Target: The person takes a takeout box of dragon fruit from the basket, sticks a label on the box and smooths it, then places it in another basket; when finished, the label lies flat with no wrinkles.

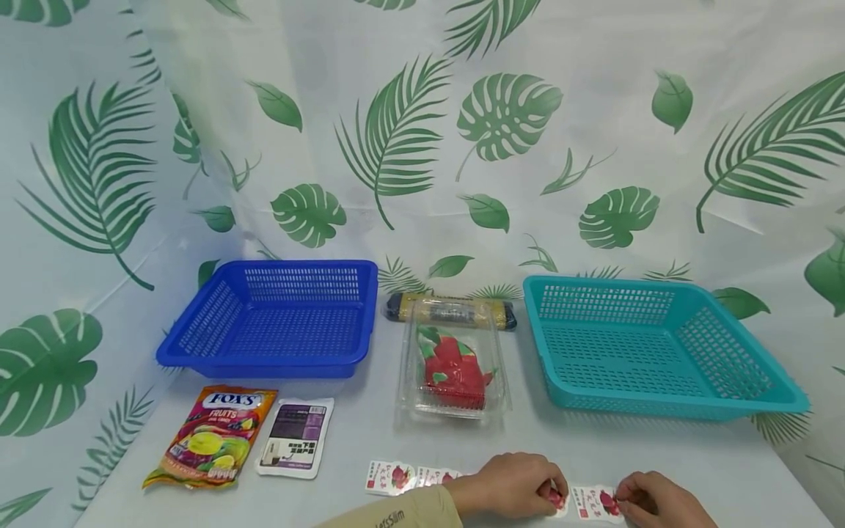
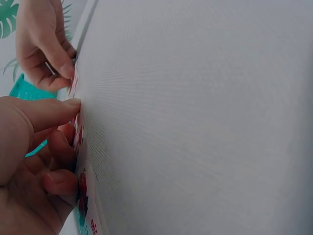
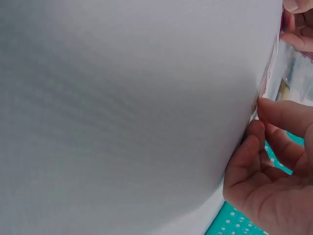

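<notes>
A row of white labels printed with red dragon fruit [image 1: 391, 478] lies along the front of the table; whether they are joined in one strip I cannot tell. Toward its right part, my left hand [image 1: 515, 485] pinches a label [image 1: 557, 501] between thumb and curled fingers, covering part of the row. My right hand [image 1: 663, 502] pinches the right edge of the end label [image 1: 594, 504]. In the left wrist view, the left thumb [image 2: 54, 111] meets the labels' edge [image 2: 84, 196]. Behind the row stands a clear plastic box [image 1: 409, 400] holding a red dragon fruit [image 1: 455, 370].
A blue basket [image 1: 264, 365] stands at the back left, a teal basket [image 1: 660, 405] at the back right. Between them lies a yellow-and-dark package [image 1: 436, 312]. A fruit candy bag [image 1: 214, 440] and a purple-and-white packet [image 1: 295, 438] lie at the left.
</notes>
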`<state>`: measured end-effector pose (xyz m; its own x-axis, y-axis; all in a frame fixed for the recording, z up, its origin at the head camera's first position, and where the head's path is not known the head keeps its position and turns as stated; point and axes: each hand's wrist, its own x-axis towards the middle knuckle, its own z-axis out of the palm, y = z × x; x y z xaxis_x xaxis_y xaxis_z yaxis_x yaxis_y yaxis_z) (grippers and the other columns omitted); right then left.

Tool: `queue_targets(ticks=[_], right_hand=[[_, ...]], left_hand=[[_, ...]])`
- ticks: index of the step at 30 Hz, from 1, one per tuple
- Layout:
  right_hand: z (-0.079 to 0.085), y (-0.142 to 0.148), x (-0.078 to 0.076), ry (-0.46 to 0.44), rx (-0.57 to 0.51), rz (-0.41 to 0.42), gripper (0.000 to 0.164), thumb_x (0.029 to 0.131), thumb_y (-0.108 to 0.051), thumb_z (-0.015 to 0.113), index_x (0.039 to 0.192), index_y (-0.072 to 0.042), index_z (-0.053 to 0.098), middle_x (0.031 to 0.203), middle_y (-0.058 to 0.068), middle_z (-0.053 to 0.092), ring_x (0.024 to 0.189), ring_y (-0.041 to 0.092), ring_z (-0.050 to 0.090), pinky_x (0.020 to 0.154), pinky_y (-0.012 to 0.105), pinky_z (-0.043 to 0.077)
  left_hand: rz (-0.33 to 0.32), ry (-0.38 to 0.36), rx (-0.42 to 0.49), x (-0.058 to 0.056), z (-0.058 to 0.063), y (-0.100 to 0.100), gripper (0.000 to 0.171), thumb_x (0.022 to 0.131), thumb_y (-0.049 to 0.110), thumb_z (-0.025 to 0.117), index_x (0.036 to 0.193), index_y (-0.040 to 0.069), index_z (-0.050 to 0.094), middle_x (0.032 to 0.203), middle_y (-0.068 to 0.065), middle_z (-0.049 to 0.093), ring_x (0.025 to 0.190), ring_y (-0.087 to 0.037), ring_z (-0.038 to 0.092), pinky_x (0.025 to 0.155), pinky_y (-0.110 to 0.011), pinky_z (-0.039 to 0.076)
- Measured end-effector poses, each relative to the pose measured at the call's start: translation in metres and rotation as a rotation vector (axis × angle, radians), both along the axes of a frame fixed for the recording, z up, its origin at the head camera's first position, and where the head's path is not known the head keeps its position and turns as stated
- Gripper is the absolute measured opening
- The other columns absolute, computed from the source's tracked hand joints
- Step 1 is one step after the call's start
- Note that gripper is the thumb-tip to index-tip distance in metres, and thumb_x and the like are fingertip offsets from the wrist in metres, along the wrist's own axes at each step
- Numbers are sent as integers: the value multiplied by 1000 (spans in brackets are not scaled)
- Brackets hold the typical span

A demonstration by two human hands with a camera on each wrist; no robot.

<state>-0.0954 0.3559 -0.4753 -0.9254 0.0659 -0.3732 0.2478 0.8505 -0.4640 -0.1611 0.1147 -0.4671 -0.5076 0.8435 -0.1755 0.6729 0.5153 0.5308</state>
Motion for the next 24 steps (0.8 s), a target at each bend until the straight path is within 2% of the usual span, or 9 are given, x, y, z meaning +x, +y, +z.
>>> queue_targets(ticks=[7,11,15,24], right_hand=[[-1,-7,1,16,34,11,45,80,-37,80,95,1,61,87,2,51,77,17,48,68,30,48],[-2,-10,1,29,77,30,52,78,-41,81,97,2,60,89,2,50,79,17,48,69,29,48],[0,-11,1,13,70,15,52,79,-40,80,99,5,61,91,3,52,79,17,50,73,32,51],[0,-8,0,-23,84,-25,66,77,-46,80,106,10,60,96,7,55,80,18,52,78,39,54]], left_hand=[[20,-19,-10,1,-1,1,19,93,26,68,112,29,69,78,17,49,71,5,43,60,-14,36],[29,-32,-15,1,-2,2,19,94,26,68,112,29,68,78,16,49,71,5,43,61,-14,37],[38,-36,-21,1,-2,3,19,94,26,68,113,29,68,78,16,49,71,5,44,61,-14,37],[37,-26,-17,2,0,2,18,93,25,68,111,29,69,77,17,49,70,5,44,61,-14,37]])
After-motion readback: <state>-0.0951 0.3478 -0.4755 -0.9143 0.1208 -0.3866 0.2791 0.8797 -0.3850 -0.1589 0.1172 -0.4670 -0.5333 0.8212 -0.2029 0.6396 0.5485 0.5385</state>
